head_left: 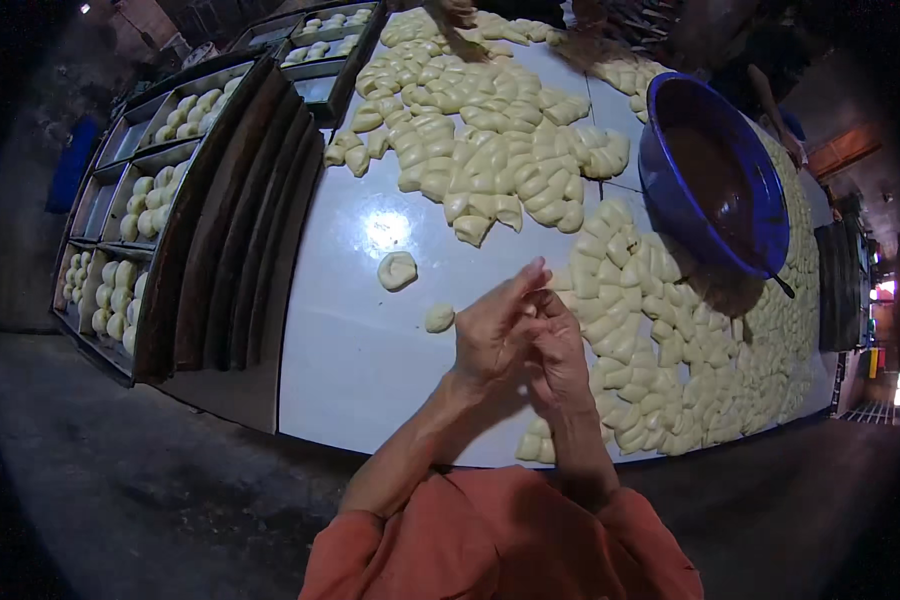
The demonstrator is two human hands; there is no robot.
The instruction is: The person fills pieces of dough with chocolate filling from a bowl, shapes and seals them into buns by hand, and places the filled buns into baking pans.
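My left hand (492, 328) and my right hand (562, 352) meet above the table, their fingers curled in against each other. Whatever they may hold between them is hidden by the fingers. Left of my hands, a flattened round of dough (397, 271) and a small dough ball (439, 318) lie apart on the white table top (335, 350). Close by my right hand, a dense spread of cut dough pieces (660, 350) covers the table, many pressed side by side. Another large patch of dough pieces (480, 150) lies beyond my hands.
A deep blue basin (660, 175) holding a brown mass stands on the right, with a dark handle (782, 287) at its rim. Trays of dough balls (120, 300) stand at the left beside several upright dark trays (210, 240). Another person's hand (457, 12) reaches over the far edge.
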